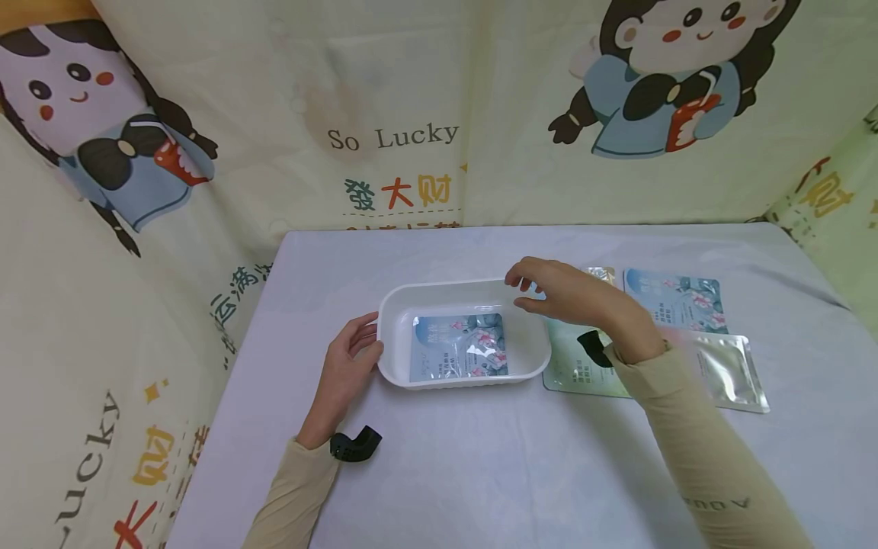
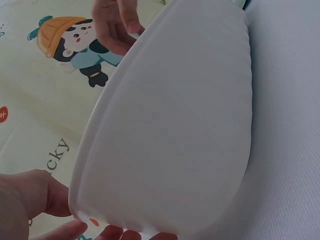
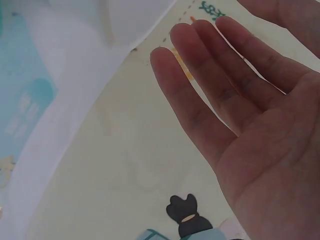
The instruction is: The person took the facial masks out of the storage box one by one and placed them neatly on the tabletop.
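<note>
A white tray (image 1: 528,343) with rounded ends lies on the cloth-covered table. Flat inside it is a blue sachet (image 1: 449,347) printed with pink flowers. My left hand (image 1: 350,366) holds the tray's left end; in the left wrist view its thumb (image 2: 55,197) is at the rim and its fingertips curl along the outer wall. Over the tray's right end is my right hand (image 1: 559,291), fingers loosely bent and nothing in them. The right wrist view shows its palm and spread fingers (image 3: 215,90).
Right of the tray lie a green sachet (image 1: 583,374), another blue flowered sachet (image 1: 675,297) and a silver sachet (image 1: 734,374), partly overlapping and partly behind my right forearm. A printed cloth (image 1: 398,76) hangs behind and to the left of the white table (image 1: 439,465).
</note>
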`<state>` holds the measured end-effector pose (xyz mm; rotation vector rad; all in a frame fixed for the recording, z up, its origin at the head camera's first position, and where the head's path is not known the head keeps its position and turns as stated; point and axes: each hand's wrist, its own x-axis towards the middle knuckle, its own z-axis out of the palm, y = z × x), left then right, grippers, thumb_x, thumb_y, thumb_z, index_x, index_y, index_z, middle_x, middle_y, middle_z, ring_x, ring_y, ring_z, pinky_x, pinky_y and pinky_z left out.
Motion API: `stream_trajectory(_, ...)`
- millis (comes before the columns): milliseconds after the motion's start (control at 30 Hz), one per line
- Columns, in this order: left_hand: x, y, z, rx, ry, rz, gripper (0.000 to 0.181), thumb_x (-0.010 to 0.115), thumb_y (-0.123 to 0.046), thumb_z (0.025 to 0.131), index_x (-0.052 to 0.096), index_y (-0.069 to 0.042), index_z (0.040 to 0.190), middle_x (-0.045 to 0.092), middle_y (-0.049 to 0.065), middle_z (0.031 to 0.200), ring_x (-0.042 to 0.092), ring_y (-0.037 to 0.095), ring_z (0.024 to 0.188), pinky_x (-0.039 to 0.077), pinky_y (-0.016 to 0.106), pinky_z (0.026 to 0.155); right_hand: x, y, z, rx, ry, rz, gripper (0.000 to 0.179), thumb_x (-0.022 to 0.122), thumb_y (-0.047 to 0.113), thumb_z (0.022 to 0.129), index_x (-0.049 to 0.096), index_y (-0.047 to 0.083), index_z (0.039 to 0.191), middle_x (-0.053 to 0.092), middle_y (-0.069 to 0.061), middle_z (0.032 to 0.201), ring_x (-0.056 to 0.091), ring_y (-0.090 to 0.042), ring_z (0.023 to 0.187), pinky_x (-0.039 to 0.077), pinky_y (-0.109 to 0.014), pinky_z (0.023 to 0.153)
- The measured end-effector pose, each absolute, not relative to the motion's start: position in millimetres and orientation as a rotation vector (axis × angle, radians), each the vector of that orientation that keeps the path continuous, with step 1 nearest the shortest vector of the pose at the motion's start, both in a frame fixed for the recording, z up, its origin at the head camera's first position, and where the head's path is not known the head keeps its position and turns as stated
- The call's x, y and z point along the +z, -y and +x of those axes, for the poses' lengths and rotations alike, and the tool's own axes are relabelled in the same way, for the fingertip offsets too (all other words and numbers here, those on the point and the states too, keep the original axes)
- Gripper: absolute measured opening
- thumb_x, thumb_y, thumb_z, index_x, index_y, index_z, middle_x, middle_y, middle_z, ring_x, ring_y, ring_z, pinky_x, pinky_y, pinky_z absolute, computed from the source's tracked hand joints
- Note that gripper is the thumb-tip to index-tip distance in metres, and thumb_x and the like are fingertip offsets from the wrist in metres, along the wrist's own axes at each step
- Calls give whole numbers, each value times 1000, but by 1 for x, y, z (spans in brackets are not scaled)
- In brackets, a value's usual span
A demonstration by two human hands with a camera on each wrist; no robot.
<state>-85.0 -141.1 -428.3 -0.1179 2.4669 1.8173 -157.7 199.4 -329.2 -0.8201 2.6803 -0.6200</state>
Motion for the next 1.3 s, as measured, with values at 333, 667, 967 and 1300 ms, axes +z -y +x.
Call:
stream_trajectory(333,-429,141,-85,1822,-2463,-120,47,58,-14,95,51,-18,141,58,8,135,57,24,124,54,21,78,-331,-179,-157,-617,-2640,-883,35,67,11,93,59,2,126,63,-11,122,60,-28,111,52,-43,95)
stream_trajectory(667,-430,141,-85,1832,-2448,-118,46,59,-14,95,51,-19,141,58,8,135,57,24,125,55,21,78,-341,-165,-160,-600,-2584,-879,40,67,12,94,57,3,131,62,-12,127,60,-31,116,51,-44,99)
stream_trajectory(967,-432,141,-85,1811,-2459,-137,47,59,-15,96,51,-20,141,58,7,136,57,23,124,56,23,77,-348,-150,-164,-559,-2527,-856,44,66,12,95,55,2,136,60,-14,132,58,-31,119,50,-44,101)
stream_trajectory(1300,-430,140,-85,1795,-2479,-149,48,60,-15,95,50,-20,142,58,7,136,57,23,125,57,22,78,-349,-130,-167,-448,-2486,-823,49,67,16,94,53,5,140,58,-12,138,57,-30,123,47,-45,105)
